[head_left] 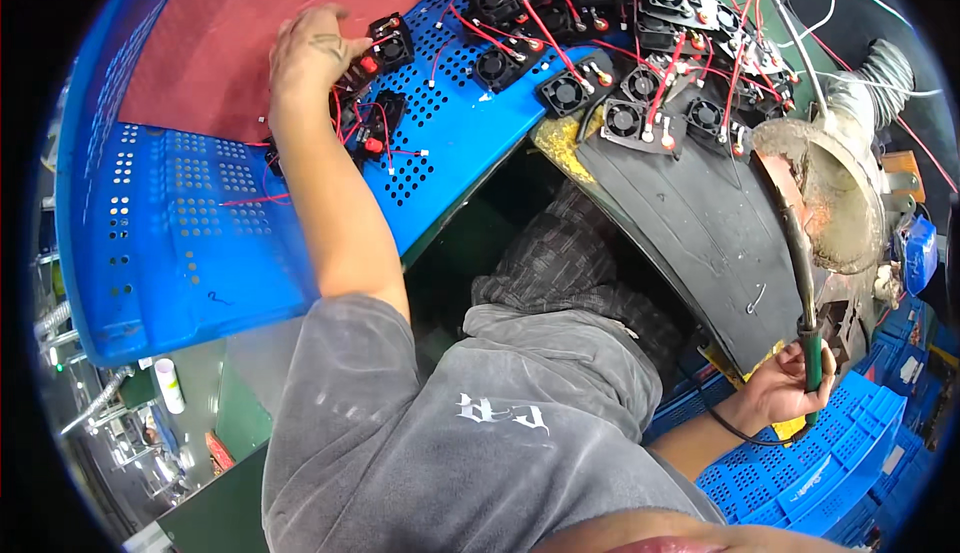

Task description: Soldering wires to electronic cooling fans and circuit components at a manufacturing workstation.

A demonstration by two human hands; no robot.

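My left hand (312, 53) reaches into a large blue perforated crate (200, 298), above a red sheet. Its fingers curl downward, and the thumb lies against a small black fan unit (391, 41) with red parts and wires. Whatever the fingers hold is hidden beneath the hand. Below the wrist sits another fan unit (378, 128) with thin red leads. At the lower right, my right hand (785, 388) is closed around the green handle of a soldering iron (812, 358). The iron's metal shaft points upward past a dusty round hood.
Several black fans (625, 118) with red and black wires crowd the black work surface (700, 218) and the crate's right end. A flexible grey duct (885, 83) joins the hood (850, 193). Blue crates (800, 463) stand at the lower right.
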